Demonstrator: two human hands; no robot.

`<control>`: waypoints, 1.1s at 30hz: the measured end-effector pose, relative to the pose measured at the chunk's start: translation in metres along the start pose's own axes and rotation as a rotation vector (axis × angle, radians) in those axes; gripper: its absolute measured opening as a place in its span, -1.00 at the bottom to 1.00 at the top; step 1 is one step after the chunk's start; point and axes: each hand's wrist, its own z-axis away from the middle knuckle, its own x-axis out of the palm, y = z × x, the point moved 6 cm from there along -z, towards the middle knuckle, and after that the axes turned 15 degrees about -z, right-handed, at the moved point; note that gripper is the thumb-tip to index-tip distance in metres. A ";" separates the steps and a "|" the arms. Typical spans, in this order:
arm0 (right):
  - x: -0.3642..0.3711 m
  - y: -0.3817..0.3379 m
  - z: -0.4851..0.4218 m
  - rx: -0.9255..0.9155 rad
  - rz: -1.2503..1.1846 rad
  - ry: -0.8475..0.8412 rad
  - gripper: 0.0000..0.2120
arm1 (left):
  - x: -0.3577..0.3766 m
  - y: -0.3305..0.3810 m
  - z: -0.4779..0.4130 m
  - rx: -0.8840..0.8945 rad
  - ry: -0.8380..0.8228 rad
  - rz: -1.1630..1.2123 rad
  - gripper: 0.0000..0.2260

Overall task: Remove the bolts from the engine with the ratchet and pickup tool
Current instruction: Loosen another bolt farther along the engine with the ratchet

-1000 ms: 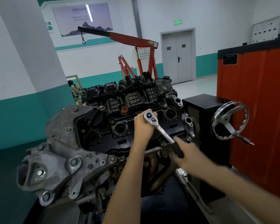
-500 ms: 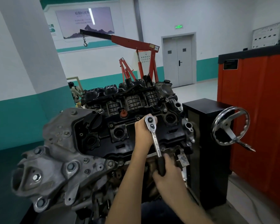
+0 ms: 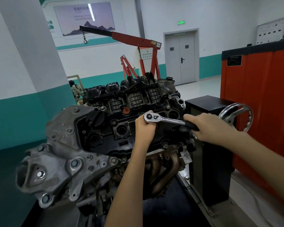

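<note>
The left arm [image 3: 129,185] and left hand [image 3: 144,128] are bare along all that shows. The right arm [image 3: 261,161] and right hand [image 3: 208,126] are bare likewise.

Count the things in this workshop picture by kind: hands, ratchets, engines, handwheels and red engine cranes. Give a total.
Hands: 2 (left hand, right hand)
Ratchet: 1
Engine: 1
Handwheel: 1
Red engine crane: 1
Total: 6
</note>
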 end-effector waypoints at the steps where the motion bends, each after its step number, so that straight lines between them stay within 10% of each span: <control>1: 0.010 -0.002 0.008 0.035 -0.062 0.028 -0.75 | 0.000 -0.001 0.002 -0.004 0.008 0.016 -0.46; 10: 0.124 -0.114 0.051 0.375 -1.203 0.277 -0.81 | 0.001 0.003 0.004 -0.021 0.104 -0.065 -0.57; 21: 0.003 0.006 0.003 0.039 -0.033 -0.001 -0.75 | 0.000 0.003 0.003 -0.014 0.037 -0.028 -0.58; 33: 0.118 -0.097 0.056 0.390 -1.085 0.253 -0.77 | 0.004 -0.001 0.005 -0.048 0.101 -0.006 -0.45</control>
